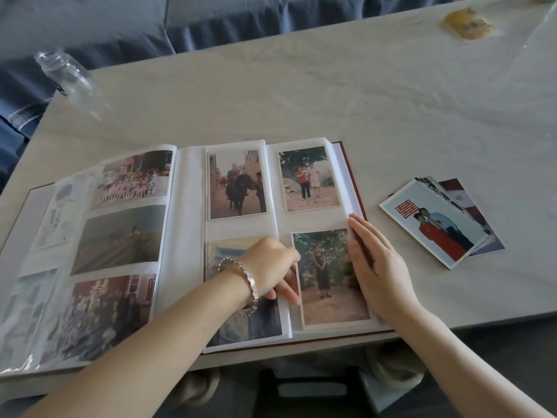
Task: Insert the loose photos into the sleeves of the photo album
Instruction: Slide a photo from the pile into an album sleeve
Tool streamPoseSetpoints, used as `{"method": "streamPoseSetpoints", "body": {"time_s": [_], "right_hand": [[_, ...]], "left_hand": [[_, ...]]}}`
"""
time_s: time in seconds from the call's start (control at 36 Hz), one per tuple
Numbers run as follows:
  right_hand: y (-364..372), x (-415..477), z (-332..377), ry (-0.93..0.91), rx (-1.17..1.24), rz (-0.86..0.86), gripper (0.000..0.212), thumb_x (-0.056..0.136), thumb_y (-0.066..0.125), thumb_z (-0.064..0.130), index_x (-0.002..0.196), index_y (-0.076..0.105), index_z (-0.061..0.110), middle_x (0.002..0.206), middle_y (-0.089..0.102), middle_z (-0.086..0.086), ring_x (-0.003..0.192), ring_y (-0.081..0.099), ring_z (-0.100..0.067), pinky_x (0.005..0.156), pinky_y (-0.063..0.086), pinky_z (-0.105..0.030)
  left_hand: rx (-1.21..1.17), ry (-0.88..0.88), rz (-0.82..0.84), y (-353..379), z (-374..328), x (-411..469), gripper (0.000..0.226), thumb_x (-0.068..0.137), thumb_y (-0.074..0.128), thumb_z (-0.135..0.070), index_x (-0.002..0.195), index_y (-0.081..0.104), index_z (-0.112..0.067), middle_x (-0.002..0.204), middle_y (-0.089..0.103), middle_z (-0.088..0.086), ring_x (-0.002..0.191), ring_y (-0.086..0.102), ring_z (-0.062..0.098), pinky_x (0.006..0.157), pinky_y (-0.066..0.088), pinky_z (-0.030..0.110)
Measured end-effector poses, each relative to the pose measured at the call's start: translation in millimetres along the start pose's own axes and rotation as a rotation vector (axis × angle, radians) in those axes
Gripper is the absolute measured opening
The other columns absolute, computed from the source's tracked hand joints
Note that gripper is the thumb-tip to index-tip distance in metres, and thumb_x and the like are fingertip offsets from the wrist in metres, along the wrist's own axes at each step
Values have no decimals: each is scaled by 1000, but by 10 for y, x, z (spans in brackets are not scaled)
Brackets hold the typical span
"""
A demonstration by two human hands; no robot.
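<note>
Table: I look down on a pale, marble-like top point(331, 95) that carries everything named below.
Photo album: a thick book point(188, 206) with a dark red cover lies open at the near edge of the table, its white pages faced with clear sleeves.
Loose photos: a fanned stack point(437, 224) lies on the table just right of the album, not touching it. The top print shows a couple, one of them in red, beside a red character on pale blue.
Right hand: it lies flat point(376, 267), fingers straight and together, along the outer edge of the right-hand page, thumb by the edge of the lower right photo point(328, 276).
Left hand: knuckles up point(271, 267), a metal bracelet point(244, 285) at the wrist, fingers bent down at the left edge of that same photo. I cannot tell whether they pinch it or only press.
Room: blue-grey upholstery point(120, 25) runs beyond the far edge of the table.
Bottle: clear glass point(69, 76), mouth uncapped, at the far left corner.
Yellow packet: a blurred item point(467, 24) sits far right on the table.
Right page sleeves: four upright pockets, all filled. The horse photo point(236, 185) and the tree photo point(309, 179) are above; below, one print is half hidden by the left hand, and next to it a figure stands before trees.
Left page sleeves: three landscape prints sit one above another.
</note>
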State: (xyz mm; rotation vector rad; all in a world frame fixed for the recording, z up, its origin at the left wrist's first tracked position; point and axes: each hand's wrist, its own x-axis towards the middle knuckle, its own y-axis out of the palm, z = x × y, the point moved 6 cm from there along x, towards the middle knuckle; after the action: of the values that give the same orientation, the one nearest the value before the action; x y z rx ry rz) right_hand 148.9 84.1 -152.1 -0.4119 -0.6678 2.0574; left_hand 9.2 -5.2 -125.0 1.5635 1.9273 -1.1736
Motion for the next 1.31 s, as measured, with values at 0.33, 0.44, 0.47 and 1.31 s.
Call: {"method": "streamPoseSetpoints", "body": {"time_s": [0.33, 0.44, 0.47, 1.31], "right_hand": [[-13, -2, 1, -36, 6, -30, 43, 96, 42, 29, 138, 43, 20, 132, 36, 21, 124, 35, 0, 105, 32, -26], [-14, -1, -6, -39, 5, -34, 43, 96, 42, 29, 138, 43, 20, 133, 34, 21, 123, 34, 2, 104, 31, -24], [-13, -1, -6, -39, 4, -35, 43, 96, 42, 29, 138, 43, 20, 133, 34, 21, 123, 34, 2, 104, 31, -24], [-289, 148, 135, 230, 395, 188, 32, 94, 47, 30, 116, 61, 12, 79, 68, 0, 65, 60, 0, 58, 45, -12]], "left_hand": [[-18, 131, -350, -94, 47, -38, 20, 74, 79, -23, 78, 61, -15, 61, 70, -1, 44, 61, 2, 63, 53, 21], [5, 168, -405, -107, 40, -42, 19, 75, 78, -26, 75, 61, -17, 49, 64, -6, 47, 59, 0, 60, 47, 17], [15, 177, -415, -108, 36, -49, 20, 75, 78, -26, 75, 61, -17, 48, 63, -7, 50, 60, 1, 59, 46, 16], [-372, 60, -100, -159, 76, -117, 19, 84, 67, -8, 99, 56, -12, 54, 60, -1, 36, 48, 5, 37, 39, 16]]}}
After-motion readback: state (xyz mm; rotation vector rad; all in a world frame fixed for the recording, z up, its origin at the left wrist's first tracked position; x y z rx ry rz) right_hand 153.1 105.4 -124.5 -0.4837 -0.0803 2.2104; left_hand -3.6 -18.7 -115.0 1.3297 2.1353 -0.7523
